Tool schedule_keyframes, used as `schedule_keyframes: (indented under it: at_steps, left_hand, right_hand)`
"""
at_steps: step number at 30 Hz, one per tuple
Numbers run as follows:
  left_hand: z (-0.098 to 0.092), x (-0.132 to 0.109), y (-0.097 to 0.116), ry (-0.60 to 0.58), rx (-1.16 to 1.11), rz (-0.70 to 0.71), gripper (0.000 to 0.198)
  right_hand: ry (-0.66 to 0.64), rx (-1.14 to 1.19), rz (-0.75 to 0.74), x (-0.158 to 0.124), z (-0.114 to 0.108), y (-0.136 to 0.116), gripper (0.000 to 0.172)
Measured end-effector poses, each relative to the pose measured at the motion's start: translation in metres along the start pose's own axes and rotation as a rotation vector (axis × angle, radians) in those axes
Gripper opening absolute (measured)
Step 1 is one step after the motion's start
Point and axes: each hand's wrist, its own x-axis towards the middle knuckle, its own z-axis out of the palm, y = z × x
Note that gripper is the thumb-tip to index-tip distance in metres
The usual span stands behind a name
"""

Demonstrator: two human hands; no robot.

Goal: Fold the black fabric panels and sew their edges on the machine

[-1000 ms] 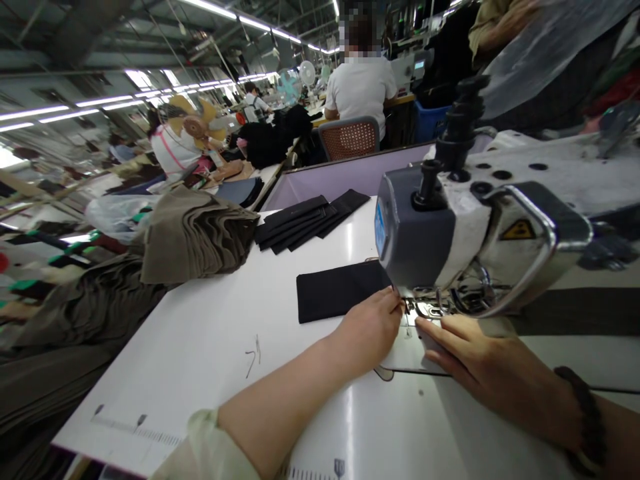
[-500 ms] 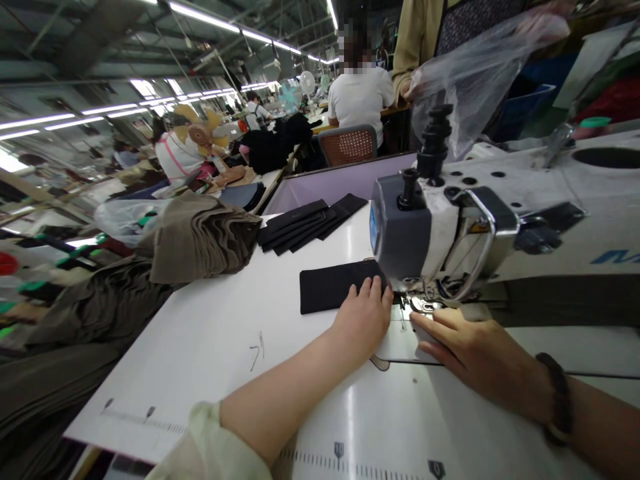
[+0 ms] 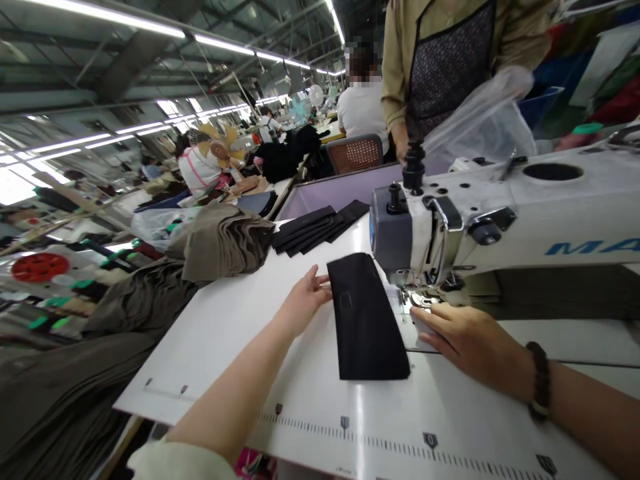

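A black fabric piece (image 3: pixel 367 320), folded flat with a faint small rectangle marked on it, lies lengthwise toward me left of the needle. My left hand (image 3: pixel 305 301) has its fingertips at the piece's left edge, partly hidden under it, and looks closed on that edge. Fingers stretched out, my right hand (image 3: pixel 465 340) rests on the machine bed with its fingertips beside the presser foot (image 3: pixel 423 300) and nothing visible in it. The sewing machine (image 3: pixel 530 207) stands over the right side of the white table (image 3: pixel 250 333).
Several black pieces (image 3: pixel 310 227) lie fanned at the table's back. Stacked brown-grey cloth (image 3: pixel 225 240) sits at the left, more hanging beyond the edge. Across the purple panel (image 3: pixel 325 193) a person in an apron (image 3: pixel 445 73) handles a clear plastic bag (image 3: pixel 480 127). A ruler scale runs along the front.
The black fabric piece has turned from lying crosswise to pointing toward me. My left hand has moved from its top to its left edge; my right hand stays by the presser foot.
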Motion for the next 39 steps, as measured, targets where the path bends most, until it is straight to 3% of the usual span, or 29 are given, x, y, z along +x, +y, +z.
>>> schedule_keyframes:
  at_steps: [2,3,6,9,16,23,39]
  left_hand:
    - [0.015,-0.014,-0.008,0.060,0.168,0.076,0.050]
    - [0.022,-0.021,-0.008,0.041,0.300,0.190,0.045]
    - [0.037,-0.039,0.003,-0.234,0.600,0.590,0.029]
    - [0.052,-0.044,0.012,-0.385,0.692,0.758,0.035]
    - [0.076,-0.015,0.008,-0.353,0.725,0.718,0.043]
    - [0.074,0.002,0.015,-0.381,0.678,0.648,0.048]
    - [0.076,0.012,0.006,-0.431,0.506,0.693,0.046]
  right_hand:
    - [-0.009,0.005,-0.003,0.000,0.000,0.000,0.022]
    - [-0.015,0.009,-0.004,0.001,0.000,0.000,0.023]
    - [-0.026,0.023,-0.006,0.001,-0.001,0.001,0.023]
    - [-0.031,0.045,-0.018,0.000,-0.003,0.001,0.024]
    - [-0.011,0.144,-0.127,-0.005,-0.008,-0.001,0.028]
    - [0.015,0.100,-0.138,-0.002,-0.005,-0.004,0.031]
    - [0.032,0.080,-0.131,0.001,-0.004,-0.005,0.032]
